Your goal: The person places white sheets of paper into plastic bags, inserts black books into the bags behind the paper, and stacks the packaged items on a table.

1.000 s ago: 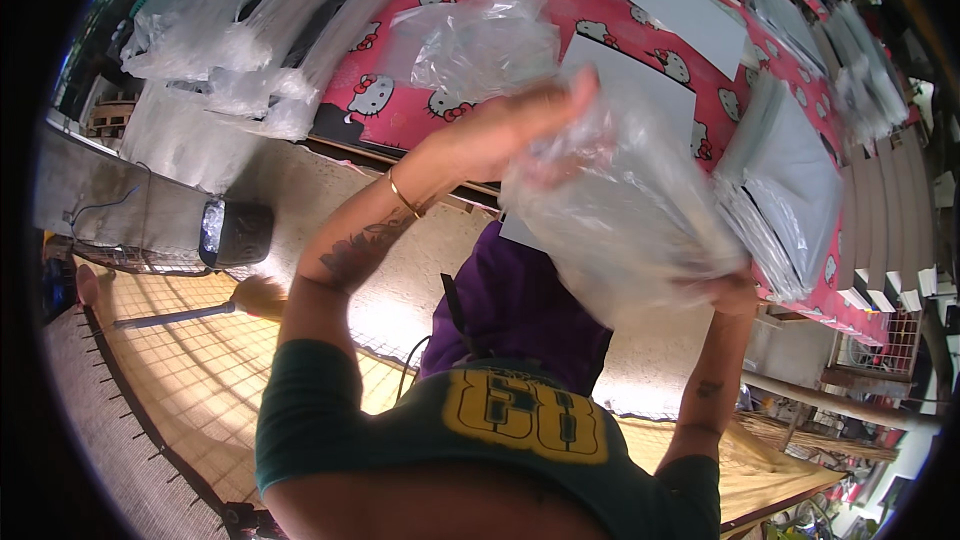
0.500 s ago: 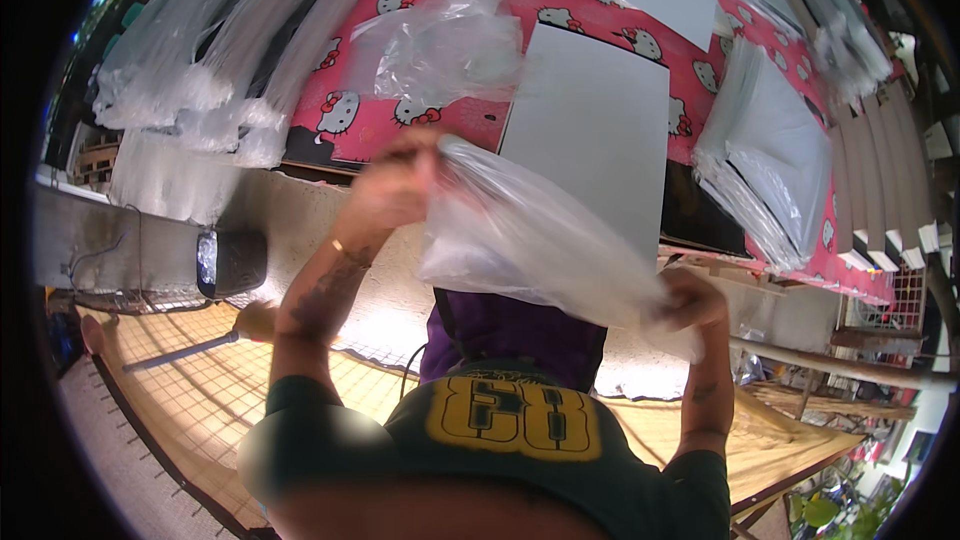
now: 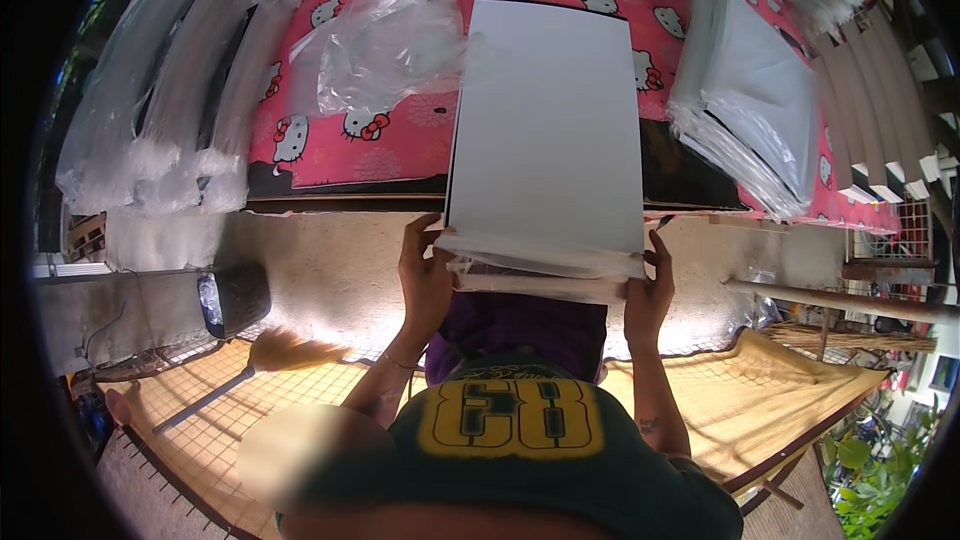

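In the centre of the frame, the large flat white rectangular sheet [image 3: 545, 130] is lying lengthwise on the desk [image 3: 400, 140], which is covered with a pink cartoon-cat patterned cloth. The sheet's near end is jutting past the desk edge, and a clear thin plastic sleeve [image 3: 540, 275] is bunching around that end. The left hand [image 3: 425, 275] is gripping the near left corner, its fingers [image 3: 415, 240] curling over the edge of sheet and plastic. The right hand [image 3: 650, 285] is doing the same at the near right corner, fingers closed on the plastic rim.

Judging by how things lie, the bagging looks to be at an early or middle stage: only the near end is sitting in plastic, and most of the sheet is showing bare. Whether the sleeve is sliding on or coming off cannot be told here.

A crumpled clear plastic bag [image 3: 385, 45] is lying just left of the sheet, near enough to snag. At the right of the frame a thick stack of flat grey-white packed sheets [image 3: 755, 105] is resting on the desk, well clear. Long bundles of clear plastic [image 3: 160, 110] are hanging at the upper left. Lower left, a straw broom [image 3: 275, 355] is lying on a woven mat beside a dark bin [image 3: 235, 300].
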A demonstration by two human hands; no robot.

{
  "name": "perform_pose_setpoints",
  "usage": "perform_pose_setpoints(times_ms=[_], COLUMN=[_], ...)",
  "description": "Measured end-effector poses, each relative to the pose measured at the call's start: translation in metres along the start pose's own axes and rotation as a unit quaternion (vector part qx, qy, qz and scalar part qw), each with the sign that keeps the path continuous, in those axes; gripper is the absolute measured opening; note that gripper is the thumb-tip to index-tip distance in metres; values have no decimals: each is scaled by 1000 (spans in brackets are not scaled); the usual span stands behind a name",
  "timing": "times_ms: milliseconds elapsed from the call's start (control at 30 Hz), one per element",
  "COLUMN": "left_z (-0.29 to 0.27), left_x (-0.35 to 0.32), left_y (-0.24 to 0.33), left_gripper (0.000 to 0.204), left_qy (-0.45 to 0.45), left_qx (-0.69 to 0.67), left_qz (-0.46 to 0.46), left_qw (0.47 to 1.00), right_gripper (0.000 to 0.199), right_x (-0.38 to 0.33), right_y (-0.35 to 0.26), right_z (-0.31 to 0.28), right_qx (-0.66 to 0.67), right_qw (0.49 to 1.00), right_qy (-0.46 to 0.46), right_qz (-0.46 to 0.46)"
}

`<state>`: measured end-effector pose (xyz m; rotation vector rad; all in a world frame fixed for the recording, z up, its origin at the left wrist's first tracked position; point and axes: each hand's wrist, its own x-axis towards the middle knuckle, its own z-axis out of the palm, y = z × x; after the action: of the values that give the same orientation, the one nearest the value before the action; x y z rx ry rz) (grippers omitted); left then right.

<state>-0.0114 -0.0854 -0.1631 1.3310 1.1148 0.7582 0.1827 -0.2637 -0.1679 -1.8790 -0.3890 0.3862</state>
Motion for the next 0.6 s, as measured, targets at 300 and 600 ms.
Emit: perform_pose_setpoints(times_ms=[300, 600], left_z=[-26, -40], left_x=[6, -22], left_y=[-3, 28], left_gripper=[14, 21], left_qy=[-61, -85], left_qx=[-73, -41], left_qz=[31, 2], left_qw=[995, 996], right_gripper=[25, 26], right_x=[11, -19], right_y=[-22, -36], right_z=[-20, -20], right_qx=[133, 58], right_qw=[991, 998], right_qy=[-23, -22], right_qz=[-19, -5])
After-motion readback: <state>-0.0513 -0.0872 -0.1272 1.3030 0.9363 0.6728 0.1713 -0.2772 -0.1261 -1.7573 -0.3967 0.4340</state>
